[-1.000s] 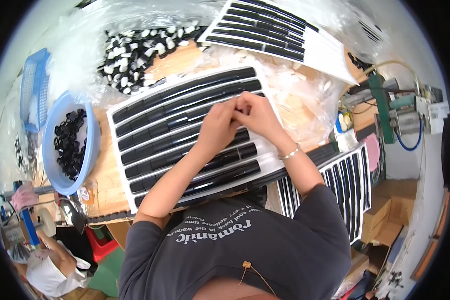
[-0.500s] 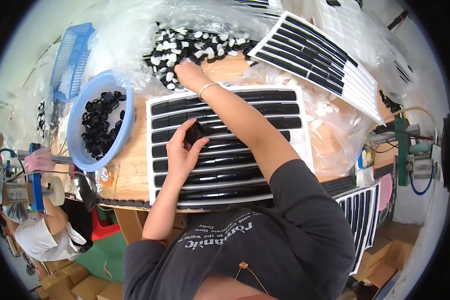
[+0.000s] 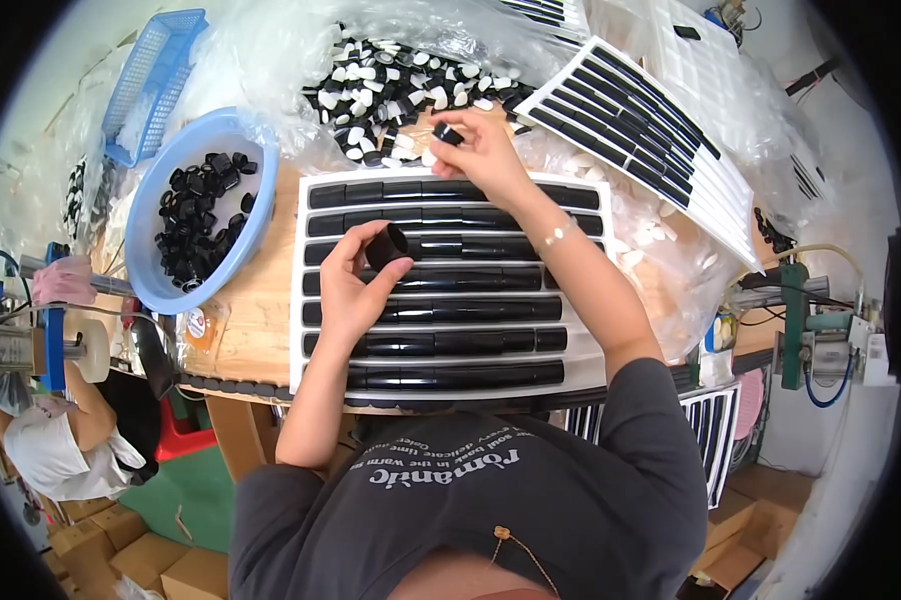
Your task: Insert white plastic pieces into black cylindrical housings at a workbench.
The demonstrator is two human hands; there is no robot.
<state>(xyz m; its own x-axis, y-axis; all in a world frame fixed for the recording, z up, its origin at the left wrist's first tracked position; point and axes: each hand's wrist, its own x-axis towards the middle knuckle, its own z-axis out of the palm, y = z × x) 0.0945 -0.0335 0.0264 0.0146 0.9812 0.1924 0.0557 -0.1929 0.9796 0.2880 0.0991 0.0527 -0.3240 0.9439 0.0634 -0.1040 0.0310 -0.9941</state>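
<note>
Above the white tray [image 3: 583, 352] along the surface's [image 3: 255, 335] near edge, the left hand [image 3: 350, 297] grasps a black tube [image 3: 383, 247]; the right hand [image 3: 487, 160] pinches a small black piece [image 3: 448, 133], which a loosened grip could drop onto the far-edge pile [image 3: 402, 76].

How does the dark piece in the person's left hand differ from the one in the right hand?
Size: the cup-like piece in the left hand looks larger than the small piece in the right hand.
Place: the cup-like piece is over the white sheet, while the small piece appears past its far edge, near the loose pile.
Shared: both look black and are held by fingers and thumb.
</note>
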